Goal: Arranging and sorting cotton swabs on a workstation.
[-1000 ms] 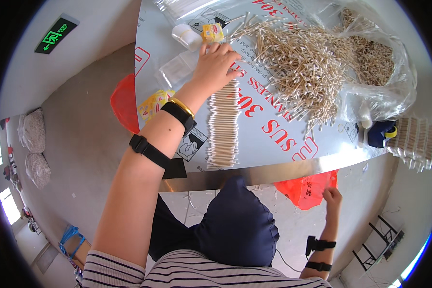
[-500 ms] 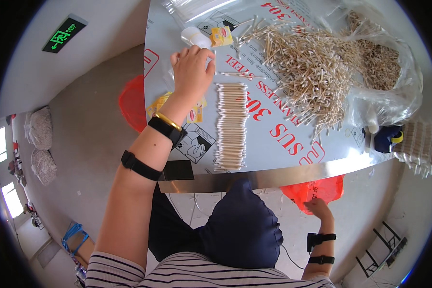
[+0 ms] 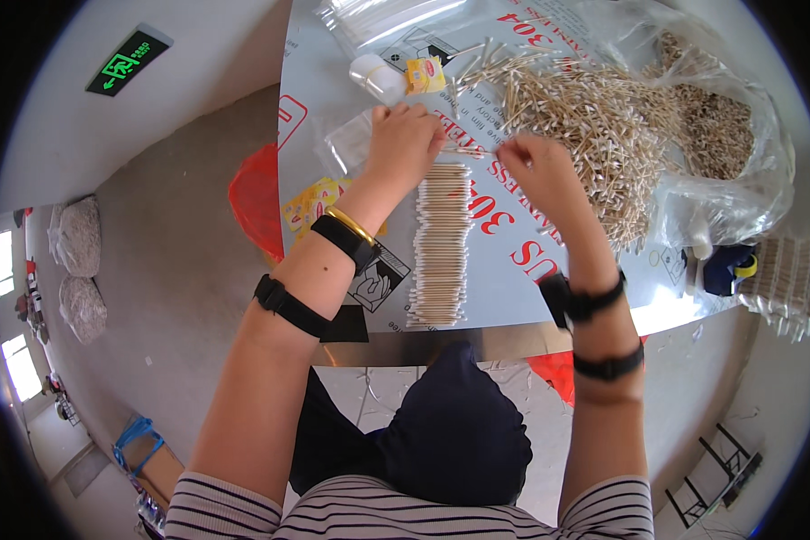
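My left hand [image 3: 408, 139] is over the steel-topped table, fingers curled in at the left ends of a few loose cotton swabs [image 3: 468, 151]. At their right ends my right hand [image 3: 542, 175] pinches with thumb and forefinger; its exact contact is too small to make out. Just below lies a long, neat row of cotton swabs [image 3: 442, 247], side by side. A big loose heap of swabs [image 3: 594, 126] spreads beyond my right hand. Beside my left hand lies a clear plastic bag [image 3: 346, 144], partly covered by it.
A translucent white container [image 3: 378, 79] and a yellow packet [image 3: 425, 76] lie beyond my left hand. More yellow packets [image 3: 313, 203] are under my left forearm. A clear sack of swabs [image 3: 715, 135] lies far right, near a tape dispenser [image 3: 729, 265]. Red bags [image 3: 256, 202] hang below the table edge.
My right hand has come up from below the table edge, by the red bag, to the loose swabs. My left hand has shifted right and slightly nearer, toward their left ends.
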Tool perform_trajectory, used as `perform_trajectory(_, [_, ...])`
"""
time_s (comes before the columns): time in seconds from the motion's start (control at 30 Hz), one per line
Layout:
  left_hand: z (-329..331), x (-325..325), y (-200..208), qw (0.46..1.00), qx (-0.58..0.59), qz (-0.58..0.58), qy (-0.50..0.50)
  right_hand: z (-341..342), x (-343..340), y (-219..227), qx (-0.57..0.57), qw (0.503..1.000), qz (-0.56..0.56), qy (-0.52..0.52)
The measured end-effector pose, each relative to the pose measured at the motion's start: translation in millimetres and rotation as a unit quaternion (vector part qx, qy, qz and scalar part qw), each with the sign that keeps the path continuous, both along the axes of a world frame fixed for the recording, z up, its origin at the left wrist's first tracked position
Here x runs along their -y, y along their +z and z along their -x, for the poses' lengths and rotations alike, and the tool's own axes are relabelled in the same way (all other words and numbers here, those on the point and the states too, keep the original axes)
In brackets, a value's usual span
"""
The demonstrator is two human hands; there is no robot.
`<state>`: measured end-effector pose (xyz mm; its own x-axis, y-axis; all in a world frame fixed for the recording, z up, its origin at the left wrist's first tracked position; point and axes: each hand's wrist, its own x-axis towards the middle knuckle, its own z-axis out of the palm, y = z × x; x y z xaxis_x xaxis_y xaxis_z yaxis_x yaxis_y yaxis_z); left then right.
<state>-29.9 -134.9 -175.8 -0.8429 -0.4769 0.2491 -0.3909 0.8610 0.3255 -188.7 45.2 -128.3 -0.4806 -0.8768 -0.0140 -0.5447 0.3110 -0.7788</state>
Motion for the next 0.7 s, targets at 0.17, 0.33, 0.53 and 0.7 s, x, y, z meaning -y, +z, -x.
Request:
perform_trajectory(0.17, [-7.3,-0.6,-1.7,0.997,-0.013,-0.016,-0.073,8.0,94.0,-42.4,-0.131,0.984,-0.079,-0.086])
perform_trajectory(0.33, [-23.5,1.5,4.8,0.998,-0.041,-0.017,-0.039,0.4,101.7,-45.5,-0.147,0.977,-0.133,-0.074])
perform_trajectory(0.53, [-29.2,0.8,22.1,0.997,-0.075,-0.03,-0.01,7.0,62.2,-38.6,-0.116,0.985,-0.118,-0.044])
perform_trajectory(0.7, [-25.1,-5.4,21.0,0.998,-0.056,-0.037,-0.007,8.6,63.5,-46.9,-0.176,0.984,0.001,-0.006])
